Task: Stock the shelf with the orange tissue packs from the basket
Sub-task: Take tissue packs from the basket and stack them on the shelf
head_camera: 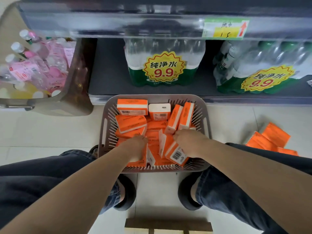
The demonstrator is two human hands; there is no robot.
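Note:
A grey slatted basket [108,130] stands on the floor between my knees, filled with several orange tissue packs [130,123]. Both hands reach down into it. My left hand [135,146] lies over an orange pack [138,162] at the basket's near left, fingers curled round its edge. My right hand [189,141] grips another orange pack [175,152], tilted with its barcode showing, at the near right. The shelf [152,26] runs across the top, its edge blurred.
Bottled water multipacks [164,65] with yellow 9.9 price stickers fill the lower shelf. A grey bin [74,92] of pink-labelled bottles stands at the left. More orange packs [270,141] lie on the floor at the right. A wooden stool edge [168,224] shows below.

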